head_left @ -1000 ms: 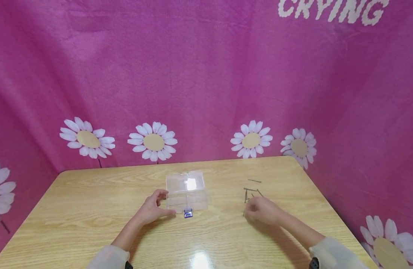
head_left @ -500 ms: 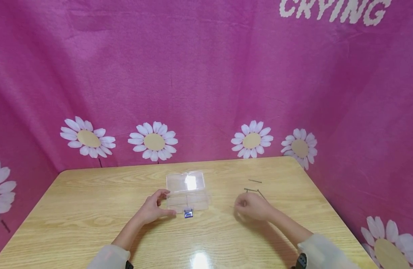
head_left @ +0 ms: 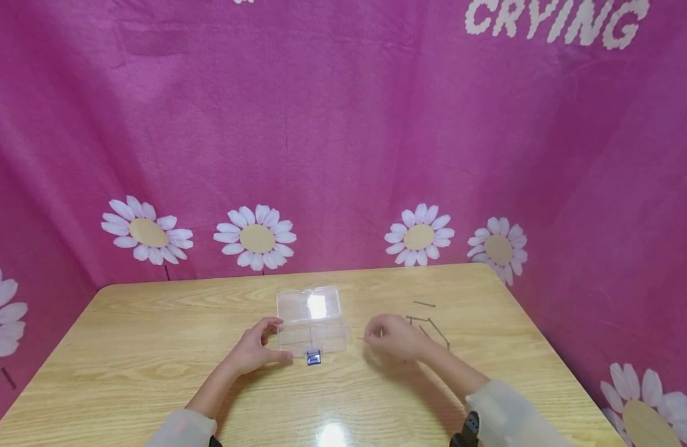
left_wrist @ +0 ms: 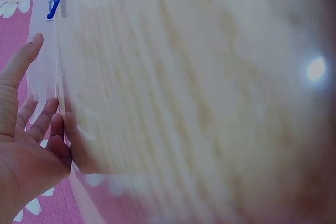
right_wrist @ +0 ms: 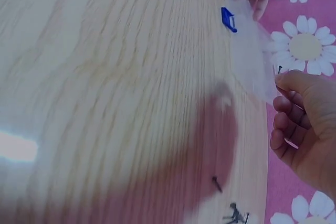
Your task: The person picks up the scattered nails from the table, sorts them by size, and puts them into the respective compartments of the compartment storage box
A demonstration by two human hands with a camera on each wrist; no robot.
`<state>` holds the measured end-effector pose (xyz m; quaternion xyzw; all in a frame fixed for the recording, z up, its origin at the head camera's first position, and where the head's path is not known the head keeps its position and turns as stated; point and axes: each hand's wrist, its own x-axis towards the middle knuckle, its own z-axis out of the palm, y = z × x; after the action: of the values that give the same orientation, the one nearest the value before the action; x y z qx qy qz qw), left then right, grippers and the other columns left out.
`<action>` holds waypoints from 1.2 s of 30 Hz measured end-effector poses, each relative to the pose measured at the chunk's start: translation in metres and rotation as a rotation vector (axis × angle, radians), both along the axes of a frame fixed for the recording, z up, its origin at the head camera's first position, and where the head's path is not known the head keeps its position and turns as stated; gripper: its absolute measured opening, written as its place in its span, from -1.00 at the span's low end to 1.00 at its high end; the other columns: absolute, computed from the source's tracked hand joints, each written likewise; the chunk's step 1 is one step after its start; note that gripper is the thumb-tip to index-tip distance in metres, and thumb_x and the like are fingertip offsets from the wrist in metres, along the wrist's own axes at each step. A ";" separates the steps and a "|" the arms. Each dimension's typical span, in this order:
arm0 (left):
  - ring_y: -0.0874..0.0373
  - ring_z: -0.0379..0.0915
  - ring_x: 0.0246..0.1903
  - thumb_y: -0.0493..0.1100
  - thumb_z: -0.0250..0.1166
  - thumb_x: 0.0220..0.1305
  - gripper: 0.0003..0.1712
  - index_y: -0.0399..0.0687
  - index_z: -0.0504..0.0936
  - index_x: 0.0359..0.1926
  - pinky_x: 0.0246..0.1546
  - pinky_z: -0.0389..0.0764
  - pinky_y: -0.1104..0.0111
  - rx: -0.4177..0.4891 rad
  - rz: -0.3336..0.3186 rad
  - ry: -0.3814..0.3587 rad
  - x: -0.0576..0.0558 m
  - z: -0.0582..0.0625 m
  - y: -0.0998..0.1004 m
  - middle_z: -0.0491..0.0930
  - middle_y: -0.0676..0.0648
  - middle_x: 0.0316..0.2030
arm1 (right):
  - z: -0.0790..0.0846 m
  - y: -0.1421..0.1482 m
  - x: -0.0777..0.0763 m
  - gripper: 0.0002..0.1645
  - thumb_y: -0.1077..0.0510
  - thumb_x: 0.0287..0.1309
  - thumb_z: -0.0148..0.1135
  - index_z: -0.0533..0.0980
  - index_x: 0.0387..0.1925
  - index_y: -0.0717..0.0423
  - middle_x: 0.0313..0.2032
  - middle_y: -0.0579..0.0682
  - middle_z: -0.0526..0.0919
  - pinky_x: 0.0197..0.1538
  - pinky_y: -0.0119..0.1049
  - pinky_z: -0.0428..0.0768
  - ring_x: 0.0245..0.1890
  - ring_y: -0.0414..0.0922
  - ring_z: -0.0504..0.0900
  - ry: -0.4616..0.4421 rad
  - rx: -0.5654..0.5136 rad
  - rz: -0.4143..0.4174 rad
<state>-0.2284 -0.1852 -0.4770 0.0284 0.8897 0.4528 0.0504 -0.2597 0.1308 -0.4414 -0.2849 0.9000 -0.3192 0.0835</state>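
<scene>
A clear plastic box (head_left: 329, 343) with compartments stands on the table, its lid (head_left: 292, 305) raised at the back and a blue latch (head_left: 313, 357) at the front. My left hand (head_left: 256, 349) holds the box's left end, thumb at the front corner and fingers at the rear. Between thumb and forefinger my right hand (head_left: 396, 337) pinches a small dark screw (right_wrist: 280, 70), just right of the box; the fingers hide most of it. Several more screws (head_left: 440, 332) lie on the table behind and beside the right hand, partly covered by it.
The wooden table (head_left: 170, 347) reaches back to a pink curtain (head_left: 343, 136) printed with white daisies. A lone screw (head_left: 424, 303) lies farther back on the right. Bright glare (head_left: 332, 433) shows on the table's front part.
My right hand has moved left from the scattered screws to near the box's right side, carrying one screw. Screws it covered now show. The left hand stays on the box.
</scene>
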 end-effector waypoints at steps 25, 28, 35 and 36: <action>0.02 0.31 -0.10 -0.03 0.56 -0.20 -0.14 -0.08 0.39 0.17 -0.10 0.37 0.21 -0.007 -0.001 0.001 0.000 0.000 0.001 0.48 -0.16 0.05 | 0.000 -0.084 -0.006 -0.89 0.20 0.14 0.19 0.60 -0.42 0.15 -0.47 -0.09 0.60 -0.29 -0.44 0.46 -0.44 -0.30 0.44 -0.044 -0.081 0.104; 0.03 0.31 -0.12 -0.04 0.56 -0.20 -0.15 -0.09 0.39 0.17 -0.14 0.35 0.26 -0.008 0.002 0.004 0.001 0.000 0.001 0.49 -0.16 0.04 | -0.002 -0.094 -0.005 -0.89 0.19 0.13 0.20 0.61 -0.42 0.14 -0.49 -0.09 0.61 -0.33 -0.46 0.46 -0.49 -0.33 0.42 -0.036 -0.069 0.113; 0.03 0.31 -0.11 -0.06 0.55 -0.19 -0.15 -0.09 0.39 0.17 -0.15 0.35 0.25 0.007 -0.010 0.001 0.002 0.000 0.001 0.48 -0.16 0.05 | -0.002 -0.110 -0.002 -0.91 0.19 0.11 0.23 0.60 -0.41 0.14 -0.50 -0.09 0.62 -0.35 -0.49 0.46 -0.53 -0.36 0.42 -0.037 -0.043 0.103; 0.02 0.32 -0.10 -0.06 0.55 -0.19 -0.15 -0.10 0.39 0.17 -0.14 0.36 0.24 0.011 -0.015 0.005 0.002 0.000 0.001 0.48 -0.17 0.05 | -0.003 -0.112 -0.002 -0.91 0.18 0.11 0.23 0.60 -0.40 0.13 -0.48 -0.10 0.63 -0.34 -0.50 0.45 -0.52 -0.36 0.43 -0.036 -0.034 0.095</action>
<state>-0.2268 -0.1844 -0.4769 0.0367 0.8871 0.4572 0.0515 -0.2620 0.0191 -0.4442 -0.3230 0.8781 -0.3354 0.1100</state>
